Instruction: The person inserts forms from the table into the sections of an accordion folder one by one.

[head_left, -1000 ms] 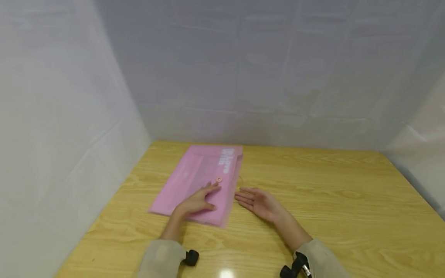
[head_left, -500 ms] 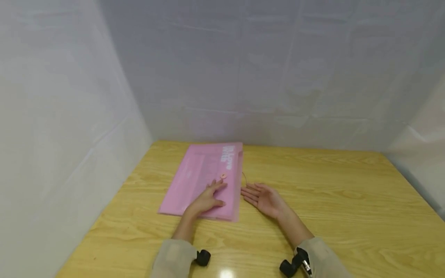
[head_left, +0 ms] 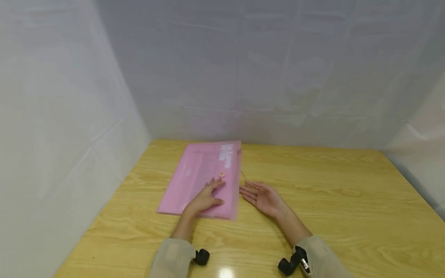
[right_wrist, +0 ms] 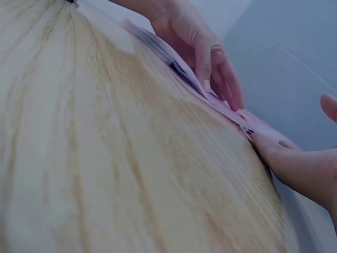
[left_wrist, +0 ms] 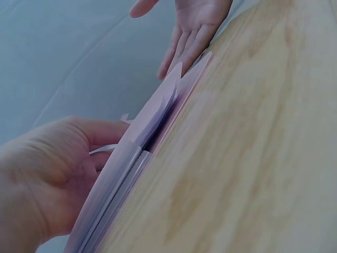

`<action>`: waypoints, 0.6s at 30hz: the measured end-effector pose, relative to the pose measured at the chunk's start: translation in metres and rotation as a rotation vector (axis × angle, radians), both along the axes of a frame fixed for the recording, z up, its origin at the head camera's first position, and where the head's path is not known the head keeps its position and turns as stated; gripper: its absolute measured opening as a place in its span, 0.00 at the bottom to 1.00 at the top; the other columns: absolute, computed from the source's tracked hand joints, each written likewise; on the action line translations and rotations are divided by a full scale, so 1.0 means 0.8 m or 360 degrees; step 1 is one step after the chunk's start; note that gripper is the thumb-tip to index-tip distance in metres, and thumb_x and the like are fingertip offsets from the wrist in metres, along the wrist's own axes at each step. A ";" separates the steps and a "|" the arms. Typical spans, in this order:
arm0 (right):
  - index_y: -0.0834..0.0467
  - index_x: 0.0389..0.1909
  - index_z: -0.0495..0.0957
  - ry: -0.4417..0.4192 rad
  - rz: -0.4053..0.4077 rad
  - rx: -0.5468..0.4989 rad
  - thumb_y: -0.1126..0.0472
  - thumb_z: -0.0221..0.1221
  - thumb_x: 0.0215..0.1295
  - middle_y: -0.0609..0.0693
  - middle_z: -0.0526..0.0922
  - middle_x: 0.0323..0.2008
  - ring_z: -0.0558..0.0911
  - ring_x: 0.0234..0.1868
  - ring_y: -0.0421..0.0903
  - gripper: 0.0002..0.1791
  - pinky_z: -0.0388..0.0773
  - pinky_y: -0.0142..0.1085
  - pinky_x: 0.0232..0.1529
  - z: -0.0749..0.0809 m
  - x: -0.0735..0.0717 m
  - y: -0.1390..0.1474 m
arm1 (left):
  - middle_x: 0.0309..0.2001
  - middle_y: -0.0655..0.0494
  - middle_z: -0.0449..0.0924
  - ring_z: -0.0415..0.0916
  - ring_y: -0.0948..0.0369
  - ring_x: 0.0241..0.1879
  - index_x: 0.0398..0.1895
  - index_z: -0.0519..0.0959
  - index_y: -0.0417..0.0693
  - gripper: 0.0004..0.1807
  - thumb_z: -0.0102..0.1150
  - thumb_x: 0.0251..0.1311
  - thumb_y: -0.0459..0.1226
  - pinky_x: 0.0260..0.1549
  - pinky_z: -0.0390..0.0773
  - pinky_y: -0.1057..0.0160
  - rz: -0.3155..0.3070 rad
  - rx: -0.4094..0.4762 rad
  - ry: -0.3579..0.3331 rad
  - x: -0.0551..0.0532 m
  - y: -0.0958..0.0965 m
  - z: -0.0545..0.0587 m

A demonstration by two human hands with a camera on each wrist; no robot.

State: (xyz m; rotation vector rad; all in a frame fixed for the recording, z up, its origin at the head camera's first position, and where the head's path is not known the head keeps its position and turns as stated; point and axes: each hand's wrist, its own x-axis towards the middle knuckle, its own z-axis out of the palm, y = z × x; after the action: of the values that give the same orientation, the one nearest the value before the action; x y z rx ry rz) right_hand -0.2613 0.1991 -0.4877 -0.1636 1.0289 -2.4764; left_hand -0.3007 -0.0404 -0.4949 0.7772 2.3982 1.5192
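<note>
A translucent pink document folder (head_left: 189, 170) lies flat on the table, with white lettering and a small round button (head_left: 221, 175) near its right edge. My left hand (head_left: 203, 200) rests on the folder, fingers spread just below the button. Beside the right edge, my right hand (head_left: 264, 199) is held palm up, its straight fingertips right at that edge. A thin string (head_left: 243, 176) curves out from the edge towards those fingers. In the left wrist view, the near side of the folder (left_wrist: 113, 179) shows layered sheets standing slightly apart.
The wood-grain table (head_left: 330, 193) extends to the right and in front of the hands. Pale sheeting (head_left: 260, 77) hangs behind the table and along both sides. Each wrist carries a small black camera (head_left: 201, 256) close to the sleeve.
Over the last second the folder has slid slightly right and turned a little under my left hand, which moved with it. My right hand has shifted slightly right, its fingers still straight.
</note>
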 end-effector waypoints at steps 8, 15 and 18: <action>0.69 0.69 0.34 0.0022 -0.0049 0.0085 0.60 0.32 0.73 0.71 0.39 0.67 0.45 0.67 0.60 0.30 0.45 0.44 0.63 0.004 0.003 0.003 | 0.67 0.41 0.52 0.34 0.42 0.67 0.62 0.65 0.36 0.30 0.58 0.54 0.31 0.60 0.36 0.45 0.0009 0.0036 -0.0050 -0.003 -0.005 0.001; 0.68 0.68 0.30 0.0136 -0.0072 0.0160 0.61 0.30 0.73 0.69 0.35 0.67 0.41 0.67 0.60 0.30 0.41 0.46 0.64 0.021 0.007 0.034 | 0.67 0.37 0.48 0.36 0.45 0.67 0.64 0.62 0.36 0.28 0.52 0.62 0.36 0.61 0.39 0.49 -0.0037 0.0002 0.0015 -0.002 -0.015 0.032; 0.69 0.68 0.30 0.0243 -0.0109 0.0332 0.63 0.30 0.73 0.69 0.35 0.68 0.40 0.67 0.61 0.30 0.39 0.47 0.63 0.039 0.006 0.051 | 0.67 0.36 0.48 0.34 0.43 0.67 0.65 0.62 0.36 0.26 0.50 0.65 0.37 0.61 0.38 0.47 -0.0067 -0.0106 0.0129 -0.001 -0.020 0.048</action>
State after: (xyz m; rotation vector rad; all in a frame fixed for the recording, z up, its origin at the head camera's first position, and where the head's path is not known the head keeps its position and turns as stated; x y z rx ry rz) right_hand -0.2568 0.2396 -0.4568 -0.2580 1.3702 -2.4268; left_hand -0.3018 -0.0562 -0.4568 0.8853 2.4594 1.4107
